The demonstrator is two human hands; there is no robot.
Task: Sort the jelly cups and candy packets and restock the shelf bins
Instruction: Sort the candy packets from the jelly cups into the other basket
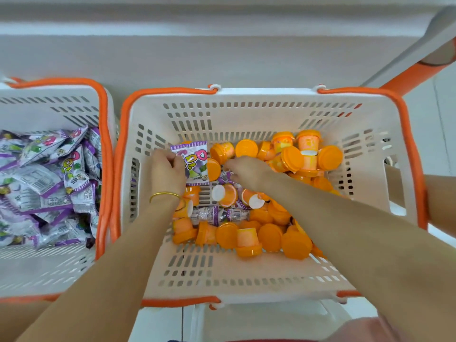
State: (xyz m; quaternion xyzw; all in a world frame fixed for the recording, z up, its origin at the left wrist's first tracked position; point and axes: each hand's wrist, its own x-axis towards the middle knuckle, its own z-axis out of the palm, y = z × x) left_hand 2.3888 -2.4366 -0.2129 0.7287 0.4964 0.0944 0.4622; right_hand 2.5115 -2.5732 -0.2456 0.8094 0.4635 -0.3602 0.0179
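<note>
Head view: at frame centre our left hand (167,172) pinches a candy packet (195,162) above the jelly cups (270,237), likely bound for the packet bin (37,106) at left, while our right hand (249,172) digs beside it, grip unclear to us.

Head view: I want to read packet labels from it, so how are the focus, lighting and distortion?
Head view: even, soft light, no hard shadows, only faint sheen on the orange jelly cups; wide-angle bowing curves the basket rim; overall slightly soft, so large letters on the candy packet in the left hand read, fine print does not.
</note>
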